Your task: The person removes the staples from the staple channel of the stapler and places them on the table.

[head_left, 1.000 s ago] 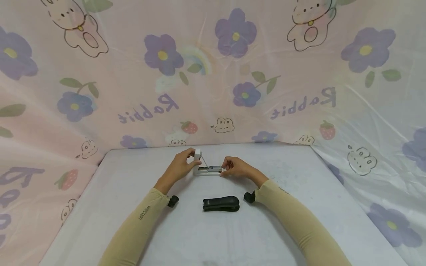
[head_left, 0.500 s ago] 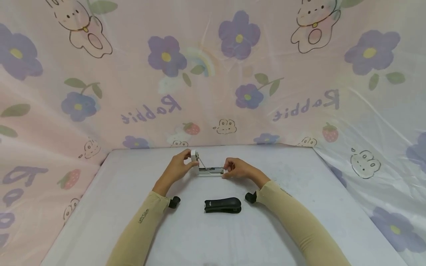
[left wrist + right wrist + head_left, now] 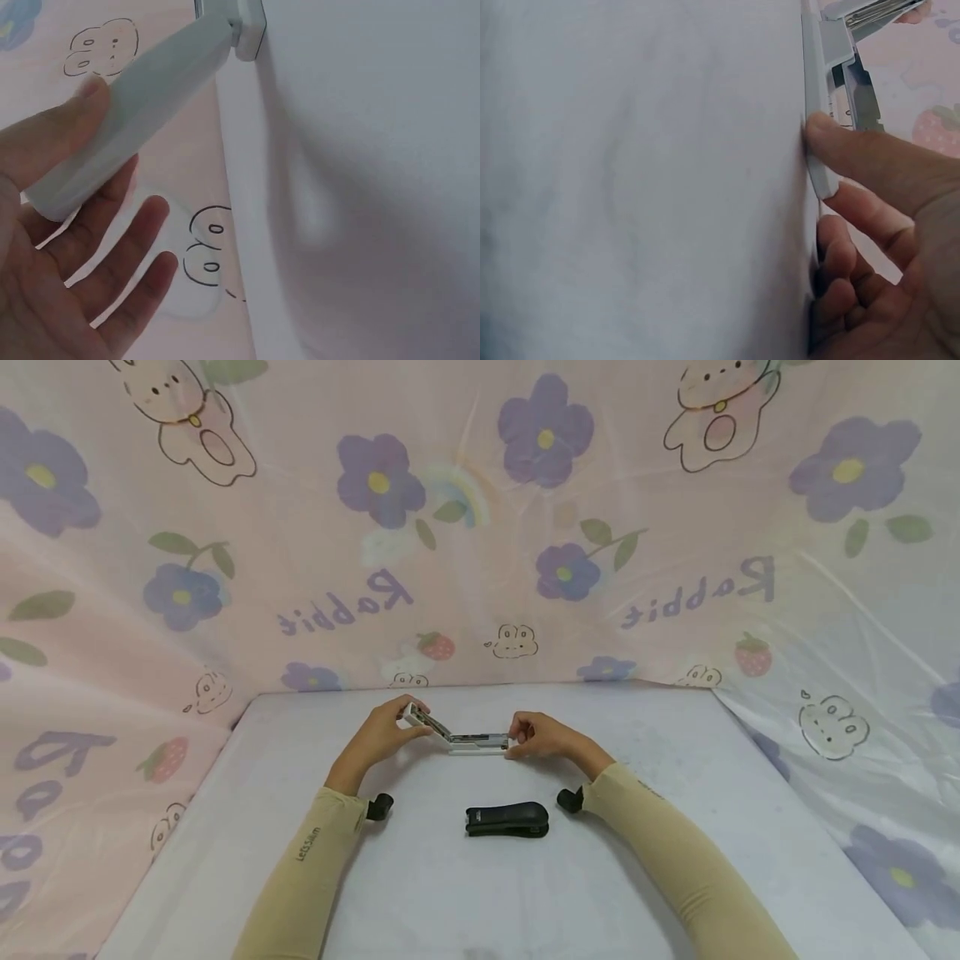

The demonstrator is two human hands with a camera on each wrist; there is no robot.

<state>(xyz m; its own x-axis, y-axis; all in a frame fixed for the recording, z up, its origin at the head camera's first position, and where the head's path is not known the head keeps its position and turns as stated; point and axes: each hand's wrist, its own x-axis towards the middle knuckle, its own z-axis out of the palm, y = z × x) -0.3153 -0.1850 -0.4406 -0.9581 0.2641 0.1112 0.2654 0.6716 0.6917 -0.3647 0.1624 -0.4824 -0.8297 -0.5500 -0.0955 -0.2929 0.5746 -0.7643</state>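
Note:
A white stapler (image 3: 478, 743) lies on the table with its top arm swung far back to the left, baring the metal staple channel. My left hand (image 3: 375, 735) pinches the raised end of that arm; in the left wrist view the thumb and index finger grip the smooth white cover (image 3: 142, 105), while the other fingers spread free. My right hand (image 3: 543, 735) holds the front end of the stapler's base; the right wrist view has the thumb on the base's edge (image 3: 821, 161) and the fingers curled beside it, low against the table.
A black stapler (image 3: 507, 820) lies on its side nearer the person, between the two forearms. Black wrist cameras stick out from both sleeves. The white table (image 3: 420, 893) ends at the back against a curtain (image 3: 480, 543) printed with flowers and rabbits.
The left hand has swung the white stapler's top arm from upright down and out to the left, opening it wider. The right hand has kept hold of the base.

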